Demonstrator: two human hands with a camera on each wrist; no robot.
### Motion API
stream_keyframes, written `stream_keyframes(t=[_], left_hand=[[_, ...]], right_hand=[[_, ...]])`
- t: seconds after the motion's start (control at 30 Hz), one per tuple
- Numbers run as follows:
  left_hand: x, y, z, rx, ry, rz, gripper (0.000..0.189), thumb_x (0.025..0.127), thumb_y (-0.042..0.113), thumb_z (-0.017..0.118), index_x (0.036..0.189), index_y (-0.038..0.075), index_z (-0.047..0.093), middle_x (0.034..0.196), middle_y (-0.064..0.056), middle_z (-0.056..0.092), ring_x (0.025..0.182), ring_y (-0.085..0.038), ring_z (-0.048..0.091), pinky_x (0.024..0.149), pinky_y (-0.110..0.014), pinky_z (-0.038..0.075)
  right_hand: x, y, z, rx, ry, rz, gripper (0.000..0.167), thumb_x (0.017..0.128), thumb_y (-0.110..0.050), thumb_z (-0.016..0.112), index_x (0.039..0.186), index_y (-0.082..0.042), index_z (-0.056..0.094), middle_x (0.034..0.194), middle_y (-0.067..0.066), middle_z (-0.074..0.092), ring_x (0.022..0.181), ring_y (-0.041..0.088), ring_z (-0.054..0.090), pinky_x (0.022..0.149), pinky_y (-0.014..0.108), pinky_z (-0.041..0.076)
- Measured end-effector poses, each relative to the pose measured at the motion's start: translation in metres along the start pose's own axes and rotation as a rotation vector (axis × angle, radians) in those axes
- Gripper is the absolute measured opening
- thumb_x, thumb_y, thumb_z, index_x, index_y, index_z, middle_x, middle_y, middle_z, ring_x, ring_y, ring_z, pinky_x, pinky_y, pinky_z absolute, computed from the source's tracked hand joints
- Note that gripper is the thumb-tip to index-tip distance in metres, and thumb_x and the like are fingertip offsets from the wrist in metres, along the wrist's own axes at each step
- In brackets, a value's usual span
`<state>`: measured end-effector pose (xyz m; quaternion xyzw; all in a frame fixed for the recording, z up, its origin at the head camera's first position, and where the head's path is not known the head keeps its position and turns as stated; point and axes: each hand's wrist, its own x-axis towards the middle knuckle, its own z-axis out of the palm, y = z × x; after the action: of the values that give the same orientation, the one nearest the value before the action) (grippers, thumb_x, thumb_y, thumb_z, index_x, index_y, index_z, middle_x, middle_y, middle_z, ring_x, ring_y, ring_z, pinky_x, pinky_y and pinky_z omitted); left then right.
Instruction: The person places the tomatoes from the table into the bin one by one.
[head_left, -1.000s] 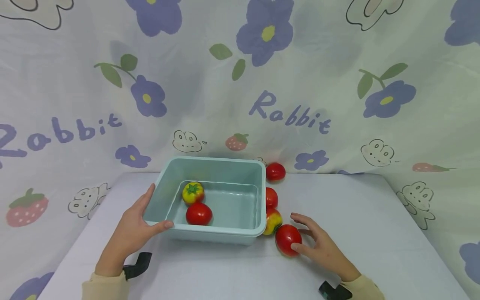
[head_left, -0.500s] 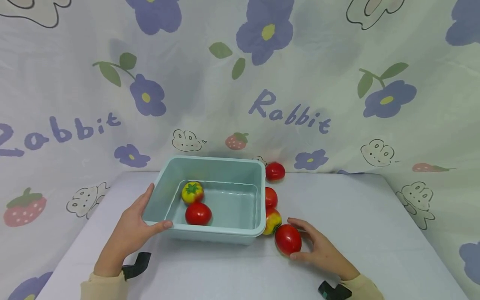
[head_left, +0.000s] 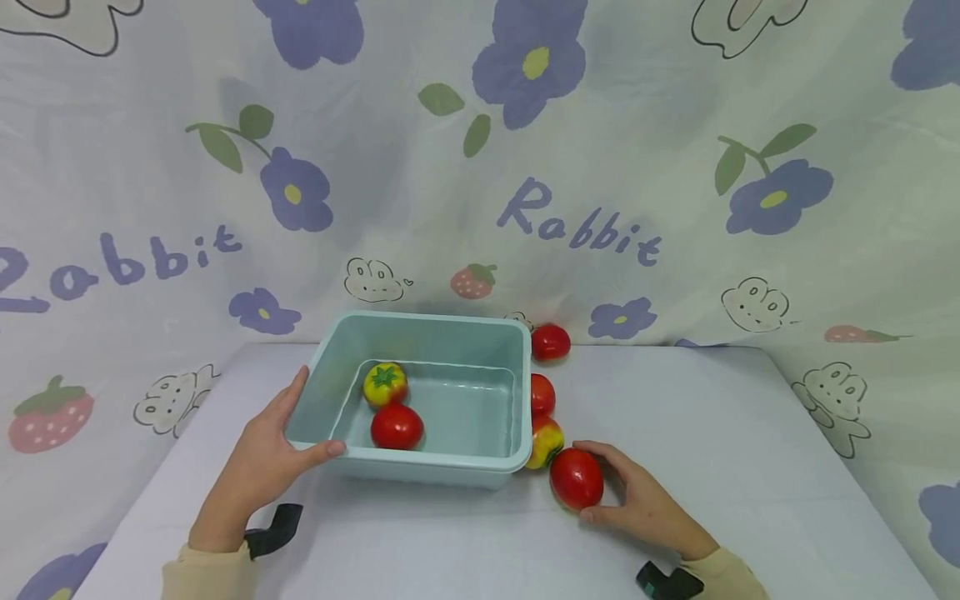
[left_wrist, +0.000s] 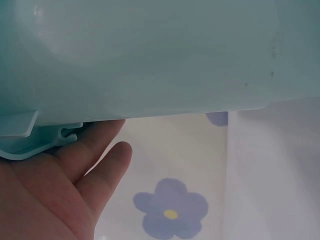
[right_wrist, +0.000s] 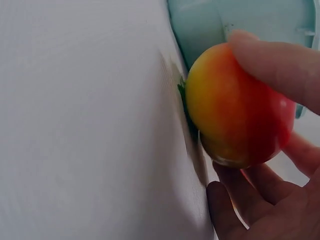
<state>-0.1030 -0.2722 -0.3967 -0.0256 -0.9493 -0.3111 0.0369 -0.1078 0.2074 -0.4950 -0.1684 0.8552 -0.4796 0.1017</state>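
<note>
A pale green plastic basin (head_left: 480,417) sits on the table, with a yellow-red tomato (head_left: 386,385) and a red tomato (head_left: 397,427) inside. My left hand (head_left: 262,462) grips its near left corner, thumb across the front rim and fingers along the left side. In the left wrist view, fingers (left_wrist: 92,160) reach under the rim. My right hand (head_left: 637,496) holds a large tomato (head_left: 577,479) right of the basin, thumb on the near side and fingers round the far side. The right wrist view shows this tomato (right_wrist: 235,110) red and yellow, its green stalk end facing the table.
Along the basin's right side lie a red-yellow tomato (head_left: 546,442), an orange-red tomato (head_left: 543,395) partly hidden by the rim, and a red tomato (head_left: 551,342) at the back edge. A printed cloth (head_left: 637,167) hangs behind the white table (head_left: 712,417).
My right hand's fingers and thumb have come in round the large tomato, the thumb moving down to its near side. The left hand and basin keep their place.
</note>
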Motion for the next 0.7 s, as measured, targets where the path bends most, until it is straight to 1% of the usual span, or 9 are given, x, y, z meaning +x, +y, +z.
stream_keyframes(t=[0.17, 0.23, 0.3, 0.37, 0.5, 0.6, 0.7], left_hand=[[-0.001, 0.001, 0.000, -0.010, -0.004, -0.015, 0.119, 0.079, 0.048, 0.082, 0.162, 0.008, 0.006, 0.158, -0.032, 0.026, 0.136, -0.054, 0.033, 0.096, -0.072, 0.041], [-0.001, 0.001, 0.000, -0.010, -0.004, -0.021, 0.119, 0.079, 0.049, 0.082, 0.162, 0.008, 0.006, 0.158, -0.032, 0.026, 0.135, -0.054, 0.034, 0.095, -0.072, 0.043], [-0.001, 0.001, 0.000, -0.009, -0.005, -0.024, 0.119, 0.080, 0.049, 0.082, 0.162, 0.008, 0.006, 0.158, -0.032, 0.025, 0.135, -0.054, 0.034, 0.095, -0.072, 0.043], [-0.001, 0.001, 0.000, -0.005, -0.005, -0.026, 0.119, 0.079, 0.050, 0.082, 0.162, 0.008, 0.006, 0.158, -0.032, 0.026, 0.135, -0.054, 0.034, 0.095, -0.072, 0.042], [-0.001, 0.002, -0.001, -0.006, -0.006, -0.021, 0.119, 0.080, 0.050, 0.082, 0.162, 0.008, 0.006, 0.158, -0.032, 0.026, 0.136, -0.054, 0.033, 0.096, -0.072, 0.041], [-0.001, 0.002, -0.001, -0.009, -0.007, -0.014, 0.119, 0.080, 0.050, 0.082, 0.162, 0.009, 0.006, 0.158, -0.032, 0.025, 0.136, -0.054, 0.033, 0.096, -0.073, 0.041], [-0.002, 0.002, -0.001, -0.014, -0.006, -0.011, 0.119, 0.080, 0.050, 0.081, 0.162, 0.009, 0.006, 0.158, -0.032, 0.025, 0.136, -0.054, 0.033, 0.097, -0.073, 0.040]], right_hand=[[-0.002, -0.005, -0.003, 0.016, -0.012, -0.026, 0.080, 0.077, -0.031, 0.088, 0.145, -0.016, 0.050, 0.145, 0.003, 0.052, 0.135, 0.035, 0.045, 0.104, 0.054, 0.048], [-0.003, -0.006, -0.004, 0.009, -0.016, -0.038, 0.079, 0.077, -0.031, 0.088, 0.145, -0.014, 0.050, 0.145, 0.006, 0.052, 0.133, 0.036, 0.046, 0.102, 0.054, 0.049], [-0.003, -0.007, -0.006, 0.001, -0.014, -0.037, 0.080, 0.076, -0.031, 0.089, 0.144, -0.015, 0.050, 0.144, 0.005, 0.053, 0.131, 0.035, 0.049, 0.101, 0.051, 0.051], [-0.003, -0.008, -0.008, -0.009, -0.009, -0.034, 0.081, 0.075, -0.031, 0.090, 0.144, -0.015, 0.051, 0.143, 0.004, 0.054, 0.129, 0.033, 0.050, 0.099, 0.045, 0.054], [-0.003, -0.008, -0.012, -0.015, 0.001, -0.050, 0.082, 0.073, -0.030, 0.091, 0.143, -0.015, 0.051, 0.141, 0.000, 0.055, 0.128, 0.029, 0.052, 0.096, 0.032, 0.054], [-0.004, -0.009, -0.017, -0.008, 0.018, -0.085, 0.082, 0.073, -0.030, 0.091, 0.143, -0.016, 0.051, 0.140, -0.003, 0.055, 0.127, 0.026, 0.052, 0.095, 0.028, 0.054], [-0.006, -0.012, -0.021, 0.001, 0.048, -0.122, 0.080, 0.072, -0.027, 0.092, 0.141, -0.020, 0.053, 0.138, -0.004, 0.056, 0.125, 0.023, 0.052, 0.093, 0.029, 0.055]])
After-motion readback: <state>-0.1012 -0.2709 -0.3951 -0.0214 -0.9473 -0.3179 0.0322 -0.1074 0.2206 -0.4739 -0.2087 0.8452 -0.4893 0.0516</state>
